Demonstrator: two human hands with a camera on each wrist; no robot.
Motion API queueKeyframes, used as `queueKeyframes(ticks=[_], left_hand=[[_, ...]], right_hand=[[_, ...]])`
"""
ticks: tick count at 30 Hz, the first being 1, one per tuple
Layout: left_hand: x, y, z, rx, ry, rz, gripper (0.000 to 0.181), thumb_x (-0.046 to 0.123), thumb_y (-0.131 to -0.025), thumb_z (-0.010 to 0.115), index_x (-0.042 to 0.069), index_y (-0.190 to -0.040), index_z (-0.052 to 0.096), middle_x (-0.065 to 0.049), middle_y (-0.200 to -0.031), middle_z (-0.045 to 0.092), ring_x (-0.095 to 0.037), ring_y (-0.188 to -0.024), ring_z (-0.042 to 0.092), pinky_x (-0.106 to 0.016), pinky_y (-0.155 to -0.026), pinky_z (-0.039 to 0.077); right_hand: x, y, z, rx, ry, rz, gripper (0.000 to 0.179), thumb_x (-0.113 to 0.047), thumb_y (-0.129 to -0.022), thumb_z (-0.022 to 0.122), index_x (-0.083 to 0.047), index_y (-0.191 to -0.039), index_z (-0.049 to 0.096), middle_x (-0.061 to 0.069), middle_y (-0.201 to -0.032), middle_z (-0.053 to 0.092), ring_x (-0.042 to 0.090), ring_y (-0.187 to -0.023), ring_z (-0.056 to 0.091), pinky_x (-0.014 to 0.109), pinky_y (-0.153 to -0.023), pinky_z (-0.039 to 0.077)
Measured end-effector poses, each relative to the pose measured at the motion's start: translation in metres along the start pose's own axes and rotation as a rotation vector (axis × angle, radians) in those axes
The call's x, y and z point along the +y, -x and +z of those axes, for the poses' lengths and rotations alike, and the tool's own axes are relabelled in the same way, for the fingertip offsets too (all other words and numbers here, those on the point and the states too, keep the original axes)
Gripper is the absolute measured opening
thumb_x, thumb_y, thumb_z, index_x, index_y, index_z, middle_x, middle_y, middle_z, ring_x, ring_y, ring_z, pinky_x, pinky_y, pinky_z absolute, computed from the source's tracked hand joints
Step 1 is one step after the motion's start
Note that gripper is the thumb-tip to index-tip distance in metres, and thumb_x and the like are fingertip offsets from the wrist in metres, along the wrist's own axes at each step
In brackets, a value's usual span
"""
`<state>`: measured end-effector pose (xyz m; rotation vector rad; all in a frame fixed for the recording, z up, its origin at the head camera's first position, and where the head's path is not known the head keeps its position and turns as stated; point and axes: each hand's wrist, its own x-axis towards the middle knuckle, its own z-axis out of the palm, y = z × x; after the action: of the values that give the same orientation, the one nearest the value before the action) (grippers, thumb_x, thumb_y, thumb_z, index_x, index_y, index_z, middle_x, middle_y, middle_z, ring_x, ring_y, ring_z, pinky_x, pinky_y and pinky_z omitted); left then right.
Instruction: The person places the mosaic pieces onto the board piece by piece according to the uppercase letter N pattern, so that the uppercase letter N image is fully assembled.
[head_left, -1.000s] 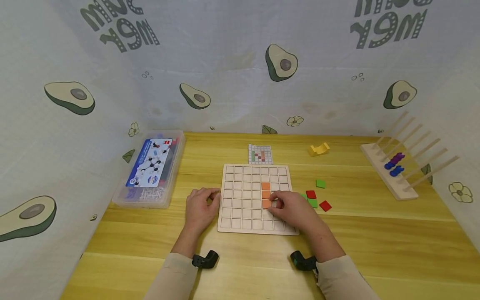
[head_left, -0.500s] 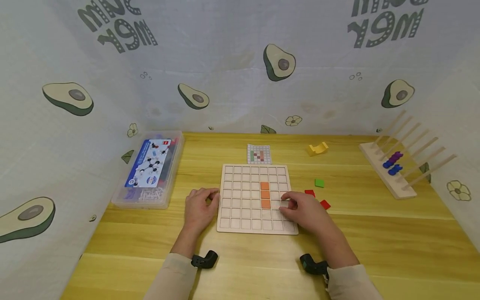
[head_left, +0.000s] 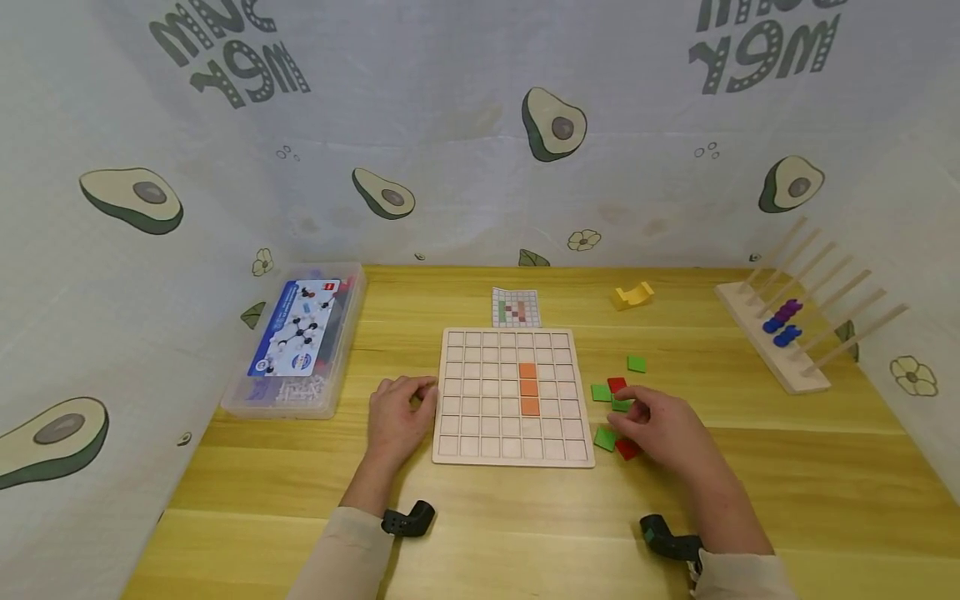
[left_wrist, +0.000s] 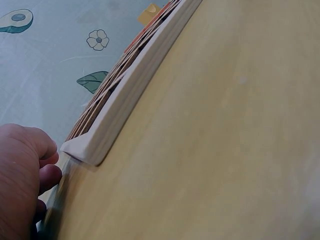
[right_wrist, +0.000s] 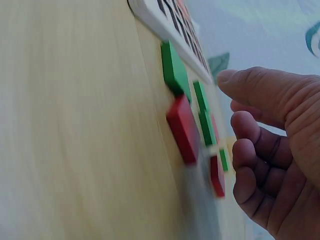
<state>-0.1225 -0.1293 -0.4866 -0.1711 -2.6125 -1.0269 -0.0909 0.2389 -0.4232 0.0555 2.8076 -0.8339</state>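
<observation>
A wooden grid board (head_left: 477,422) lies flat on the table, with several orange square tiles (head_left: 528,387) in one column of its cells. My left hand (head_left: 395,419) rests beside the board's left edge, fingers loosely bent, fingertips at or touching the edge. To the right of the board, my right hand (head_left: 667,433) hovers over loose tiles, thumb and index finger apart with nothing seen between them. Around its fingertips lie several green tiles (head_left: 604,439) and red tiles (head_left: 617,385), partly covered in the head view. A red tile (right_wrist: 183,129) shows close up in the right wrist view.
A small printed grid card (head_left: 516,308) sits behind the board. At the left stands a clear plastic case (head_left: 341,333) with a molecule label. A yellow curved block (head_left: 633,296) and a wooden peg rack (head_left: 772,337) with blue and purple pieces are at the right.
My right hand has left the orange tiles and moved right, off the board and over the loose tiles. My left hand keeps its place by the board.
</observation>
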Motion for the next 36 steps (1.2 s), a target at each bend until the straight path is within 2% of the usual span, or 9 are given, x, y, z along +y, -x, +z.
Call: queueKeyframes(ticks=[7,16,21,36], left_hand=[[0.000,0.000,0.000,0.010,0.009,0.009,0.018,0.022,-0.094,0.071,0.013,-0.107,0.080,0.002,-0.088,0.072,-0.022,-0.086,0.058,-0.043,-0.084,0.042],[0.000,0.001,0.000,0.008,0.004,0.009,0.018,0.022,-0.094,0.071,0.013,-0.106,0.080,0.002,-0.087,0.071,-0.022,-0.086,0.058,-0.043,-0.085,0.042],[-0.001,0.001,0.001,-0.001,0.003,0.005,0.017,0.022,-0.096,0.070,0.014,-0.107,0.080,0.004,-0.087,0.070,-0.021,-0.086,0.057,-0.044,-0.086,0.042],[0.000,0.002,0.000,-0.003,0.011,0.004,0.017,0.021,-0.095,0.071,0.013,-0.108,0.080,0.002,-0.087,0.071,-0.022,-0.086,0.057,-0.044,-0.086,0.042]], right_hand=[[0.021,0.005,-0.007,0.043,-0.013,0.068,0.044,-0.032,-0.095,0.071,-0.003,-0.127,0.064,0.008,-0.093,0.060,0.023,-0.085,0.053,0.031,-0.068,0.042],[0.039,0.007,-0.012,0.061,-0.009,0.122,0.050,-0.033,-0.095,0.071,0.000,-0.131,0.060,0.009,-0.093,0.067,0.022,-0.079,0.055,0.030,-0.068,0.042],[0.044,0.005,-0.013,0.048,0.003,0.153,0.053,-0.036,-0.096,0.070,0.001,-0.133,0.058,0.012,-0.094,0.064,0.023,-0.080,0.054,0.030,-0.066,0.040],[0.044,0.004,-0.010,0.055,0.002,0.190,0.048,-0.032,-0.096,0.070,0.002,-0.127,0.060,0.012,-0.093,0.063,0.024,-0.079,0.054,0.030,-0.065,0.039]])
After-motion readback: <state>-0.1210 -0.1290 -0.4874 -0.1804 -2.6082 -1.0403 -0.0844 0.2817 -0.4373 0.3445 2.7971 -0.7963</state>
